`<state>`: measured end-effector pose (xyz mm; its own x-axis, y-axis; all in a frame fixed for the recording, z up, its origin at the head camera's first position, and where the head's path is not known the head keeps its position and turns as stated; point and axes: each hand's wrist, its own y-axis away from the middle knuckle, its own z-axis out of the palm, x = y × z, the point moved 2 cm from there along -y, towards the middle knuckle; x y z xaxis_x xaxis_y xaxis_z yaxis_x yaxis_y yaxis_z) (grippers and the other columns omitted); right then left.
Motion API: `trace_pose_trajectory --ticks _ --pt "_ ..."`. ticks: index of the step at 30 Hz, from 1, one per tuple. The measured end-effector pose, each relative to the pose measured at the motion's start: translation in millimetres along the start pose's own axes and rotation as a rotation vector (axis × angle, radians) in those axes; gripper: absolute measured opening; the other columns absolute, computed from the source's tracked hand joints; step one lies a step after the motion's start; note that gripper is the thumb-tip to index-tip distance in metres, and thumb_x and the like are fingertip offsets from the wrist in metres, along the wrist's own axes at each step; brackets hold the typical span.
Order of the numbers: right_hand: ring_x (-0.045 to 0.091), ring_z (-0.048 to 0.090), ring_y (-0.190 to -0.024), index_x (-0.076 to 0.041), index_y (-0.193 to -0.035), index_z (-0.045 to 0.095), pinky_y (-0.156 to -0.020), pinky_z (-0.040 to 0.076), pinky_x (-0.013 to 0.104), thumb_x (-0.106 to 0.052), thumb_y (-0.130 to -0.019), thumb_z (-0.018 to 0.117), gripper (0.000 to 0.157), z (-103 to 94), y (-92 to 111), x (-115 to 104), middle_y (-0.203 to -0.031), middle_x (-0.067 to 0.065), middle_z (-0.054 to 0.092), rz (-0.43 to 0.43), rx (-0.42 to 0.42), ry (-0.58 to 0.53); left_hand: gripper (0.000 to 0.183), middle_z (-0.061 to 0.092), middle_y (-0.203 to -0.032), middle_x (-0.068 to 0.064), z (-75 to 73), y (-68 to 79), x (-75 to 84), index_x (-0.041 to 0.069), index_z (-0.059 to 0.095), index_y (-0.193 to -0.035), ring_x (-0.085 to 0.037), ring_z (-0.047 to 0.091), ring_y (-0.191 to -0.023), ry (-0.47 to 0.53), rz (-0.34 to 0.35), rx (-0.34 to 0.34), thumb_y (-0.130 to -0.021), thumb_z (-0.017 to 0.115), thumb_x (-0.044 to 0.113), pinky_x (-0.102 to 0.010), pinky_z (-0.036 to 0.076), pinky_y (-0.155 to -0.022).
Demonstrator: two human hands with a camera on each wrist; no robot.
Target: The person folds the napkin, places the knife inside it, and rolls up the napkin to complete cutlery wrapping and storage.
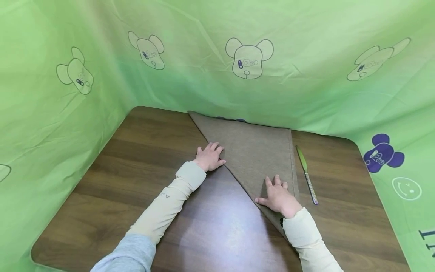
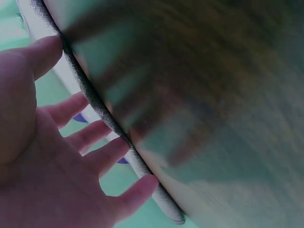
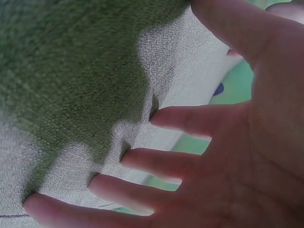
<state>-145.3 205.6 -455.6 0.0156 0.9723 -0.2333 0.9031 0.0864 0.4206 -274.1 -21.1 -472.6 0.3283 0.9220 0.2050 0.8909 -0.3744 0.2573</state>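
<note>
A grey-brown cloth, folded into a triangle, lies on the wooden table with its long folded edge running diagonally. My left hand rests at that fold, fingers spread; in the left wrist view its fingertips touch the folded edge. Lower along the same edge, my right hand presses on the cloth with fingers spread. In the right wrist view several fingertips touch the woven surface. The cloth's lowest corner is partly hidden by the right forearm.
To the right of the cloth lies a table knife with a speckled handle and a shiny blade reflecting green. The brown wooden table has rounded corners. Green curtains printed with bear heads hang around its back and sides.
</note>
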Motion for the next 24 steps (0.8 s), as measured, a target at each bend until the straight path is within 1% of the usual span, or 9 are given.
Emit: trace_pose_trajectory --ticks 6,12,18,24 --pt "0.068 0.025 -0.126 0.011 -0.145 0.028 -0.097 0.038 0.067 -0.038 -0.084 0.072 0.089 -1.2 1.3 -2.1 -0.145 0.046 0.018 -0.022 0.017 0.023 0.061 0.027 -0.158 -0.006 0.3 5.0 -1.7 0.021 0.036 -0.148 -0.029 0.025 -0.146 -0.022 -0.011 0.001 -0.096 0.051 0.049 -0.058 0.023 -0.11" --pt "0.066 0.027 -0.126 0.01 -0.144 0.03 -0.095 0.039 0.067 -0.037 -0.082 0.075 0.09 -1.2 2.4 -4.9 -0.146 0.043 0.02 -0.037 0.004 0.024 0.063 0.03 -0.156 -0.007 1.6 14.5 -3.6 0.021 0.036 -0.148 -0.03 0.028 -0.145 -0.045 -0.038 -0.014 -0.095 0.053 0.05 -0.057 0.024 -0.109" --pt "0.064 0.03 -0.124 0.009 -0.141 0.035 -0.093 0.04 0.068 -0.034 -0.078 0.079 0.089 -1.2 3.1 -7.2 -0.145 0.04 0.024 -0.093 0.024 0.011 0.063 0.037 -0.15 -0.006 2.6 28.9 -6.4 0.021 0.038 -0.146 -0.029 0.035 -0.139 -0.068 -0.082 -0.018 -0.094 0.054 0.051 -0.055 0.026 -0.106" --pt "0.064 0.029 -0.127 0.007 -0.141 0.037 -0.095 0.038 0.069 -0.034 -0.075 0.081 0.089 -0.9 4.0 -9.0 -0.146 0.04 0.024 -0.145 0.032 -0.004 0.062 0.041 -0.143 -0.009 4.3 46.9 -10.6 0.018 0.04 -0.143 -0.03 0.042 -0.131 -0.094 -0.106 -0.013 -0.094 0.053 0.052 -0.052 0.03 -0.101"
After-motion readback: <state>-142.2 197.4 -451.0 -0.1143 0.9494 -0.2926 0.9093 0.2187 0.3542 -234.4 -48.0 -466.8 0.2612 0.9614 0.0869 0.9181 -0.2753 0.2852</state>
